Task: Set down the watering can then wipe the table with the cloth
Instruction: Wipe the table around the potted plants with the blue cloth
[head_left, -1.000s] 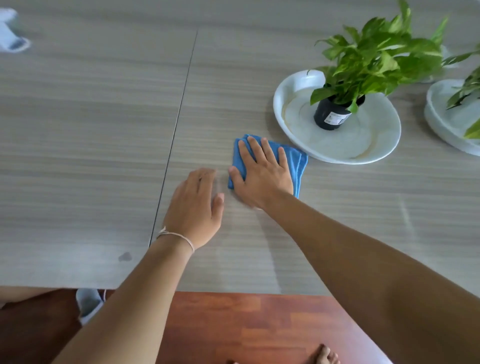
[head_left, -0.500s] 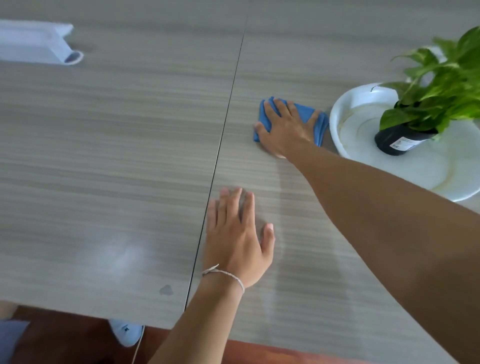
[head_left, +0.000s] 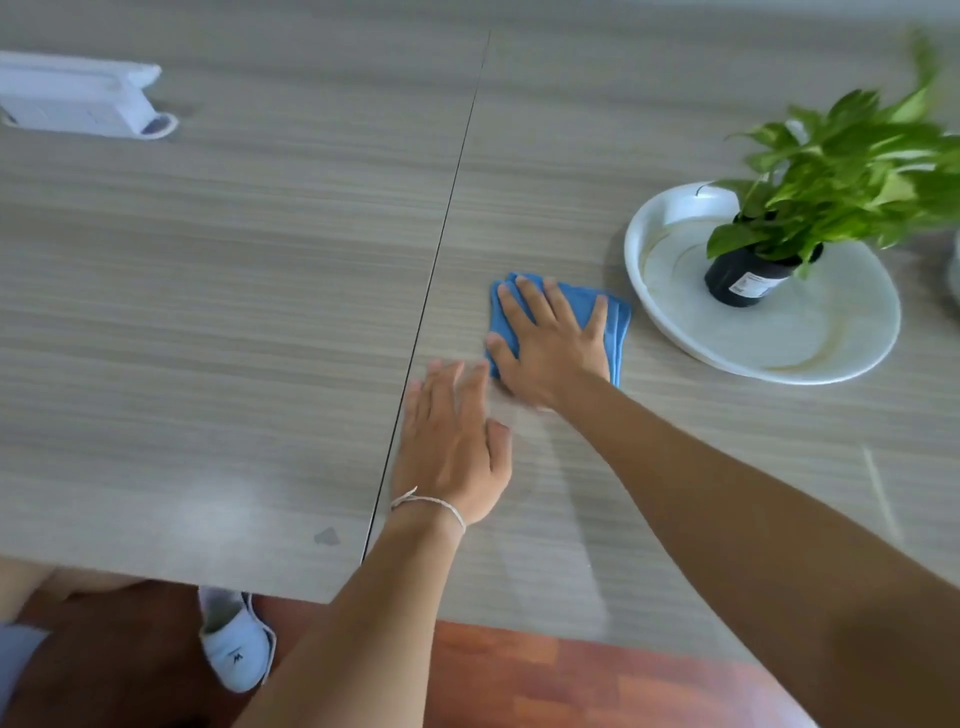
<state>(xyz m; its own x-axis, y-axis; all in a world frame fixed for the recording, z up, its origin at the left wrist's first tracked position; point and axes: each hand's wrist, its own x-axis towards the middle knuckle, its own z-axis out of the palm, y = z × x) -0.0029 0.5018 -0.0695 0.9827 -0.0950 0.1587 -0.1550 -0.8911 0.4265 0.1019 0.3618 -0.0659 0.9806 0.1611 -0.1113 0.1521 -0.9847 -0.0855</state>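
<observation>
No watering can shows, so wiping is under way: the right hand (head_left: 553, 345) presses flat on the blue cloth (head_left: 615, 322), left hand (head_left: 452, 444) open flat on the desk (head_left: 208, 312).

The grey table (head_left: 208, 312) holds a blue cloth (head_left: 615, 312), a white dish (head_left: 810, 358) near its right edge, and a white box (head_left: 72, 98) at its far left.

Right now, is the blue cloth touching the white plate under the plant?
Apart. The head view shows a strip of bare table between the blue cloth, pressed flat under the right hand, and the white plate's rim.
</observation>
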